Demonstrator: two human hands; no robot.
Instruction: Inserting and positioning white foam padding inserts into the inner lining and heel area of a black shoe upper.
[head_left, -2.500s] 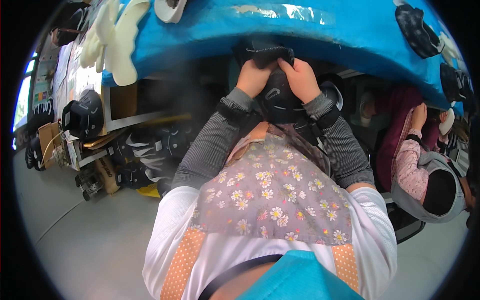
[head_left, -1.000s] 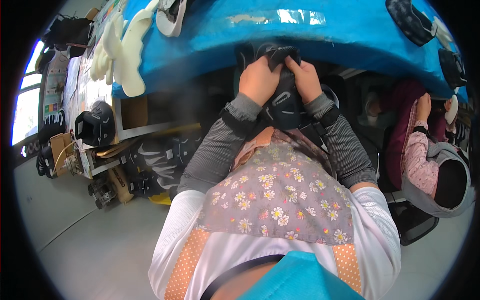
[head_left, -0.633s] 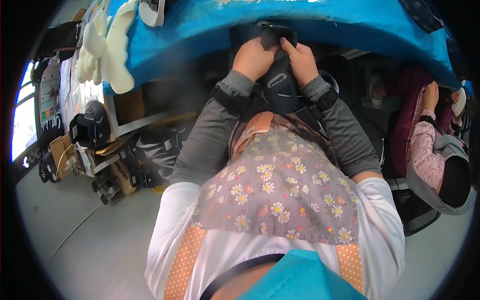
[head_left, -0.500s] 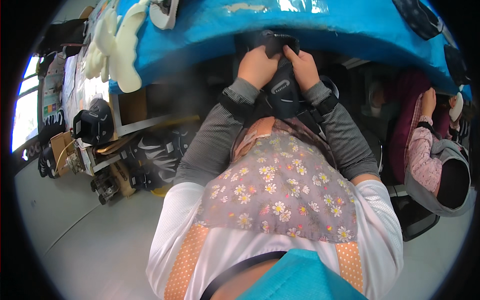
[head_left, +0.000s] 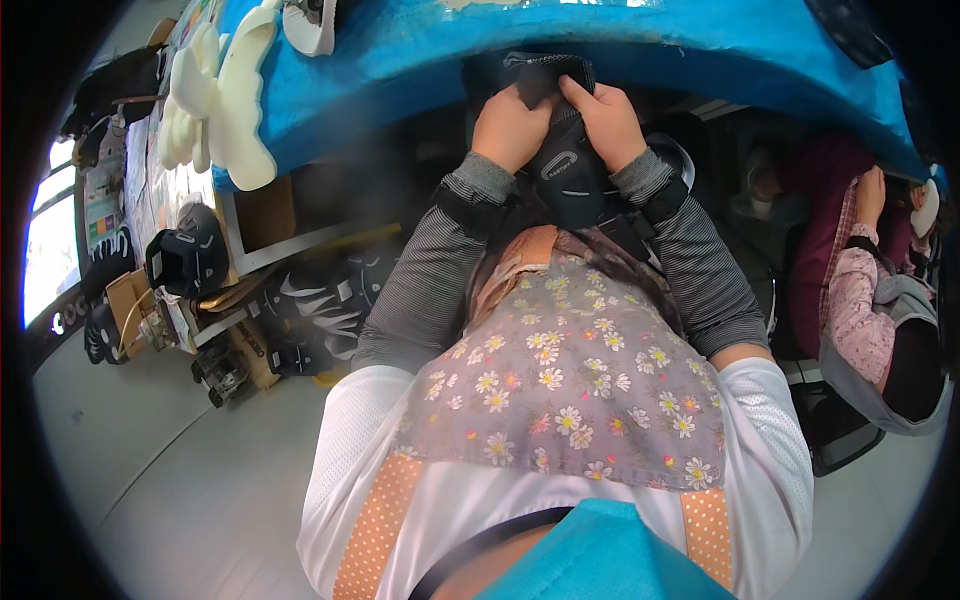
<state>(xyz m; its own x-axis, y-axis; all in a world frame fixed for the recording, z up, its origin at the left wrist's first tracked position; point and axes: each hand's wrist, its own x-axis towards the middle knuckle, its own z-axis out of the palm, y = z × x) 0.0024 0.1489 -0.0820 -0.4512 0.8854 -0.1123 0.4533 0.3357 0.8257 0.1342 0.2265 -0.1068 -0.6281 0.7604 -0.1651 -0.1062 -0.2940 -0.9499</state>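
Observation:
A black shoe upper [head_left: 568, 172] with a light outlined patch hangs between my hands, just below the front edge of the blue-covered table. My left hand [head_left: 508, 128] is closed on its left side near the top, with the fingertips tucked into the dark fabric. From the right, my right hand [head_left: 607, 122] pinches the top part, the thumb lying over the fabric near a lighter stitched edge. Most fingertips are hidden behind the upper. Its lower end rests near my lap, above the flowered apron [head_left: 560, 370].
The blue-covered table [head_left: 400, 95] spans the front. White foam pieces [head_left: 240, 105] and a white-soled shoe [head_left: 312, 25] sit at its left. Dark shoe uppers [head_left: 320, 300] fill a low shelf at left. On the right sits another person in a pink sleeve [head_left: 862, 300].
My hands and the upper have shifted slightly up and left in view. The top edge of the upper now looks more spread out between my fingers. My grip stays on it.

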